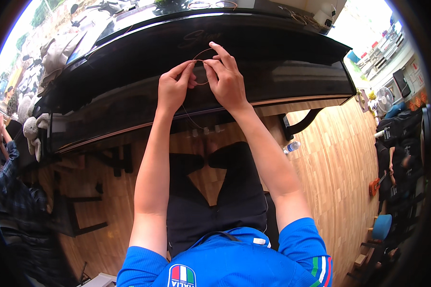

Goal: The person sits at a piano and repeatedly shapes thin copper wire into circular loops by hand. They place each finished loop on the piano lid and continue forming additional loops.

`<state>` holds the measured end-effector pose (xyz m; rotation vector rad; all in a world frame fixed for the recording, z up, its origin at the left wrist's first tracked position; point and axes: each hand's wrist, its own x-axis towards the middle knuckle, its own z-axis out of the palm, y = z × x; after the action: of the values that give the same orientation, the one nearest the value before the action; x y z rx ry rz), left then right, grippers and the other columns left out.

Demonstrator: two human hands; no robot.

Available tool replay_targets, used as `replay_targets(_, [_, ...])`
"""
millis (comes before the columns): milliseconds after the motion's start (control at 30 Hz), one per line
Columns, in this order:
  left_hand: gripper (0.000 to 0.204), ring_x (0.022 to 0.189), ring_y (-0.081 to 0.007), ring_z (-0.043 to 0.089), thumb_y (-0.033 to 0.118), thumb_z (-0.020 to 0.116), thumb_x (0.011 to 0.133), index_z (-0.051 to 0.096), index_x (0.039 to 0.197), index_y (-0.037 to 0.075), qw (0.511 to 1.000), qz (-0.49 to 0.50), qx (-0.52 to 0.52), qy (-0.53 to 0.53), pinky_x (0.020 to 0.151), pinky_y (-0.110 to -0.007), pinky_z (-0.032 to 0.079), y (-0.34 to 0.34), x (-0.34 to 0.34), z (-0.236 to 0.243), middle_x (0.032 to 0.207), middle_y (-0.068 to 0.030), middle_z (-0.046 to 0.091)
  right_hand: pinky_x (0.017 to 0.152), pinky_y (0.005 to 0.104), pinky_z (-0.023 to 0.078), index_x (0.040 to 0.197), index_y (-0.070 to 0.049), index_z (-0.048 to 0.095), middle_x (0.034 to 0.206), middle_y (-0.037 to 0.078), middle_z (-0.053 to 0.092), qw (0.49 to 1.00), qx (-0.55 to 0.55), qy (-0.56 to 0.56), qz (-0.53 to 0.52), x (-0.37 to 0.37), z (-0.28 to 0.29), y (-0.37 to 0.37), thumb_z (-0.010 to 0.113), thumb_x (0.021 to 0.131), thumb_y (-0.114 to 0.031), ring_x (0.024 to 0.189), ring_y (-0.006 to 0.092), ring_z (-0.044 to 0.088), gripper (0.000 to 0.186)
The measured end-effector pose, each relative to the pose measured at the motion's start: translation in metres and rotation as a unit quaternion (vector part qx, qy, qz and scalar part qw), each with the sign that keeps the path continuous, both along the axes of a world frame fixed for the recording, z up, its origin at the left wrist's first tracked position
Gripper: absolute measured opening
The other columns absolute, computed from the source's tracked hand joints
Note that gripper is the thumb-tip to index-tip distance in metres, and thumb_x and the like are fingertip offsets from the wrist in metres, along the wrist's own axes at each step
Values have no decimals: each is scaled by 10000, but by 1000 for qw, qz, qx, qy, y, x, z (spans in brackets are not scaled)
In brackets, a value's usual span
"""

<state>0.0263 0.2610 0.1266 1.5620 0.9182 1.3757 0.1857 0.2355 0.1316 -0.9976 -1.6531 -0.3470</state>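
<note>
Both hands (201, 81) pinch thin wire (202, 53) between fingertips.

Both bare forearms rise from the lower edge and converge near the top middle, elbows spread, wrists close together. The left hand (174, 88) has thumb and forefinger pinched together at its upper right, the other fingers curled. The right hand (227, 79) sits just beside it, forefinger stretched upward, thumb and middle fingers pinched toward the left hand's fingertips.

The thin brown wire (202, 67) is too fine to follow between the fingertips. A person in a plaid sleeve (7, 184) is cut off at the left edge.
</note>
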Motion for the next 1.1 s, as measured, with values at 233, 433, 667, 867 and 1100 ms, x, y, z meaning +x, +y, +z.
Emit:
replay_targets(233, [247, 718, -66, 614, 140, 624, 1003, 707, 1214, 44, 1000, -6, 15, -11, 668, -222, 523, -5, 3, 5, 784, -4, 651, 796, 388, 550, 1032, -34, 658, 1003, 117, 715, 992, -64, 84, 67, 5, -10, 10, 645, 930, -67, 961, 285, 673, 109])
replay_targets(433, [231, 724, -63, 600, 145, 612, 1009, 712, 1199, 61, 999, 5, 24, 44, 672, -220, 507, -3, 4, 0, 799, -1, 659, 741, 341, 549, 1110, -43, 646, 909, 125, 729, 965, -149, 166, 135, 7, -7, 5, 611, 960, -42, 846, 260, 714, 154])
replay_targets(667, [210, 727, -82, 604, 161, 617, 1003, 720, 1130, 30, 998, 12, 10, 69, 689, -248, 514, -5, 7, 3, 793, -18, 672, 785, 259, 551, 1141, -5, 649, 945, 110, 746, 849, -287, 306, 319, 28, -3, 9, 621, 979, -55, 852, 137, 694, 172])
replay_targets(867, [226, 755, -66, 573, 195, 601, 1022, 713, 1121, 25, 996, -84, -4, 14, 716, -232, 487, -4, -5, 8, 801, 13, 639, 867, 313, 574, 1144, -6, 660, 1016, 137, 747, 771, -367, 308, 419, 45, 12, -2, 661, 949, -69, 902, 185, 715, 205])
replay_targets(1100, [242, 739, -58, 555, 215, 611, 1019, 721, 1134, 33, 995, -90, -11, 44, 697, -220, 461, -4, -7, 8, 770, 20, 626, 865, 339, 594, 1152, 2, 663, 1032, 158, 741, 739, -390, 302, 458, 50, 10, 0, 677, 898, -19, 885, 212, 732, 256])
